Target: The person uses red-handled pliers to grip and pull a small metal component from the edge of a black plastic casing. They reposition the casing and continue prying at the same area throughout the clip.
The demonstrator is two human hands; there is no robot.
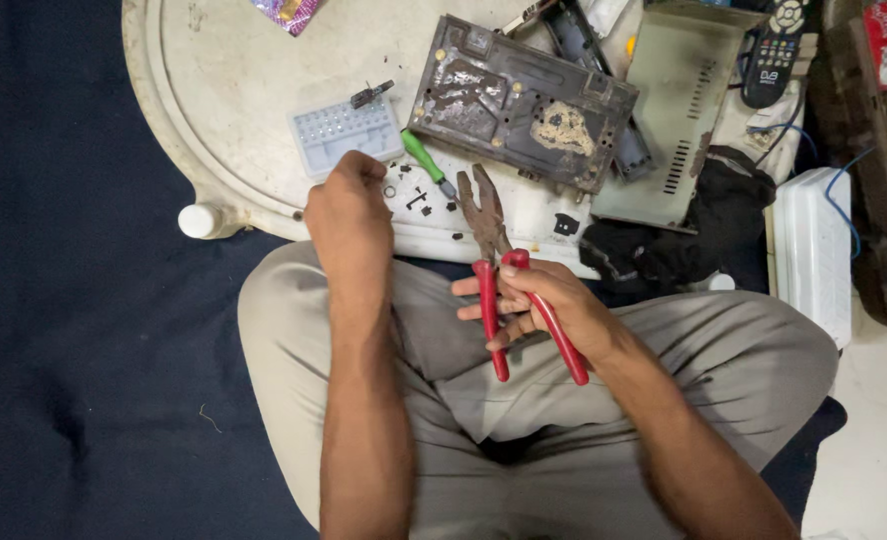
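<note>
Fingers (484,312) of the right hand (539,305) are wrapped loosely round the red handles of the pliers (494,265), thumb on top, handles spread a bit so the rusty jaws stand slightly apart, pointing up over the edge of the white tray table (214,120). The pliers sit just above the lap, nose near the green-handled screwdriver (426,160).

The left hand (349,205) is curled closed over the table edge, knuckles up; looks like it's pinching at one of the small black bits (419,198) scattered there, but I can't tell if anything's actually between the fingertips.

If it were me: keep the pliers low and steady, and only squeeze once the little part is seated square in the jaws, those bits will ping off otherwise. Park the loose ones in the pale compartment box (346,132) just beyond the left hand.

Further out there's a grimy dark metal casing (524,100), a beige perforated cover (689,90), a black cloth (694,220) and a remote (774,50).
</note>
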